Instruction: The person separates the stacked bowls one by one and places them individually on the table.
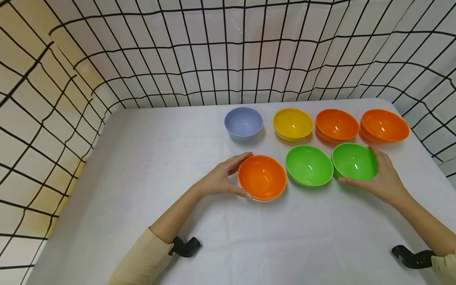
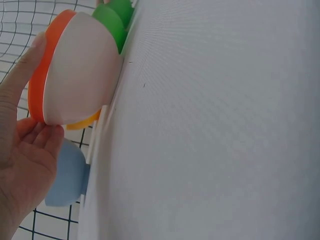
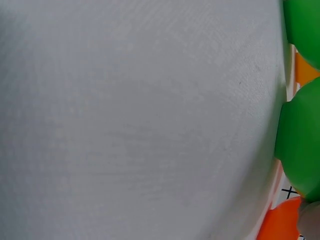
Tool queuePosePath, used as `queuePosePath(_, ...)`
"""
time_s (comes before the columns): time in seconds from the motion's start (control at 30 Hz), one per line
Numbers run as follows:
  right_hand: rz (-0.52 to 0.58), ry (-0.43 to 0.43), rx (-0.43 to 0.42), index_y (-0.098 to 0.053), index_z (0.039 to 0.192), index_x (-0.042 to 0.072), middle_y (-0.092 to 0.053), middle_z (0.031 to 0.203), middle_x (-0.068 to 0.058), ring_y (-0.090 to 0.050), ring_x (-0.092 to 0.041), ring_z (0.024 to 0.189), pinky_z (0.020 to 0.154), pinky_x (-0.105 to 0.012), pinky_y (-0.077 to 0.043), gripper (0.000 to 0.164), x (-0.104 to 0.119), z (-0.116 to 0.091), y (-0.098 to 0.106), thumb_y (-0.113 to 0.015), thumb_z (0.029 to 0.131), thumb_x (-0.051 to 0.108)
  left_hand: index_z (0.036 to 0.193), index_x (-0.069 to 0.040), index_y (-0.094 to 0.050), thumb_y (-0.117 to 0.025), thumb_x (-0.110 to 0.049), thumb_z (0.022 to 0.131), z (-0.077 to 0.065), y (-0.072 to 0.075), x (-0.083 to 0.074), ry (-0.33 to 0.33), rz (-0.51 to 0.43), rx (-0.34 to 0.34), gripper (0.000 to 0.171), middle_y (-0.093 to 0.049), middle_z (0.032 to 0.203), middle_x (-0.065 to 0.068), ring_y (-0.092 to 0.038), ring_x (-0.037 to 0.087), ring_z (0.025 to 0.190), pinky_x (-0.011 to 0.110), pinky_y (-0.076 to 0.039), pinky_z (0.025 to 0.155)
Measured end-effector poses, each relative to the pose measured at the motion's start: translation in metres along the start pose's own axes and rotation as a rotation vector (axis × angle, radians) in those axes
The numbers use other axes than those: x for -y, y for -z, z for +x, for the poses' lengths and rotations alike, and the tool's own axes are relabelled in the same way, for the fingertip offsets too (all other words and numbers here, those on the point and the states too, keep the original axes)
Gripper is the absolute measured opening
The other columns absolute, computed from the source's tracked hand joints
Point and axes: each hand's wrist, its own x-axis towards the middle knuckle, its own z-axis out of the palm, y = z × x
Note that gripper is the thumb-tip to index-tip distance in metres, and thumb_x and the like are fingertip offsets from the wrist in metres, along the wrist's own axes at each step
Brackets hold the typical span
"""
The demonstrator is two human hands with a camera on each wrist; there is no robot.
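My left hand [image 1: 223, 177] grips an orange bowl [image 1: 262, 177] at its left side, thumb at the near rim and fingers at the far rim. In the left wrist view this orange bowl sits inside a white bowl [image 2: 82, 70], whose outside shows below the orange band. On the right, my right hand [image 1: 386, 180] holds a green bowl [image 1: 354, 161] between thumb and fingers. Another green bowl [image 1: 309, 165] stands between the two held bowls, right beside the right one. In the right wrist view the green bowl [image 3: 302, 135] appears at the right edge, a fingertip [image 3: 310, 220] below it.
Behind them runs a back row: a blue bowl [image 1: 244, 123], a yellow bowl [image 1: 293, 124], an orange bowl [image 1: 336, 126] and one more orange bowl [image 1: 384, 126] at the far right. A white cloth covers the table [image 1: 149, 158]. Black netting [image 1: 228, 47] rises behind and at the sides.
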Motion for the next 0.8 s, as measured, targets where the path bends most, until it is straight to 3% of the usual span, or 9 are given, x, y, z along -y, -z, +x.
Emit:
queuePosePath(0.27,0.048,-0.015,-0.023,0.002,0.149,0.010,-0.005,0.149,-0.028,-0.015,-0.054,0.127,0.092,-0.075,-0.020,0.116,-0.002,-0.003,-0.001,-0.079,0.070,0.034,0.144,-0.003,-0.027,-0.082,-0.004,0.066,0.001,0.000,0.000,-0.005,-0.012,0.005,0.095,-0.031,0.147,0.012,-0.035,0.022,0.133,0.034,-0.030,0.109)
queuePosePath(0.47,0.087,0.004,-0.111,-0.004,0.149,0.013,-0.009,0.150,-0.024,-0.016,-0.051,0.130,0.099,-0.071,-0.017,0.109,-0.003,-0.007,0.000,-0.078,0.071,0.030,0.144,-0.005,-0.026,-0.082,-0.005,0.067,0.001,-0.001,0.002,0.010,-0.015,0.009,0.096,-0.031,0.148,0.010,-0.035,0.021,0.133,0.033,-0.031,0.108)
queuePosePath(0.53,0.111,0.020,-0.160,-0.008,0.149,0.014,-0.012,0.150,-0.021,-0.017,-0.047,0.132,0.105,-0.064,-0.016,0.106,-0.002,-0.008,0.001,-0.079,0.072,0.027,0.144,-0.005,-0.027,-0.082,-0.005,0.067,0.000,-0.001,0.002,0.009,-0.014,0.007,0.096,-0.031,0.148,0.010,-0.035,0.021,0.133,0.034,-0.031,0.108)
queuePosePath(0.63,0.151,0.053,-0.233,-0.014,0.149,0.013,-0.018,0.148,-0.017,-0.017,-0.037,0.136,0.115,-0.040,-0.015,0.100,0.001,-0.008,0.002,-0.078,0.072,0.022,0.144,-0.005,-0.027,-0.082,-0.005,0.066,0.000,-0.001,0.001,0.005,-0.014,0.004,0.096,-0.031,0.148,0.010,-0.036,0.021,0.133,0.034,-0.032,0.107)
queuePosePath(0.73,0.169,0.088,-0.272,-0.019,0.148,0.013,-0.024,0.146,-0.016,-0.019,-0.027,0.138,0.113,-0.022,-0.013,0.096,0.005,-0.008,0.001,-0.078,0.072,0.017,0.144,-0.004,-0.027,-0.082,-0.005,0.066,0.000,-0.001,0.001,0.003,-0.013,0.003,0.096,-0.031,0.147,0.010,-0.036,0.022,0.132,0.034,-0.032,0.107)
queuePosePath(0.8,0.165,0.102,-0.277,-0.020,0.147,0.013,-0.025,0.146,-0.015,-0.019,-0.025,0.138,0.112,-0.019,-0.013,0.095,0.007,-0.008,0.001,-0.078,0.072,0.017,0.144,-0.004,-0.027,-0.082,-0.005,0.066,0.000,-0.001,0.001,0.004,-0.010,0.003,0.096,-0.032,0.147,0.010,-0.037,0.022,0.132,0.034,-0.032,0.107)
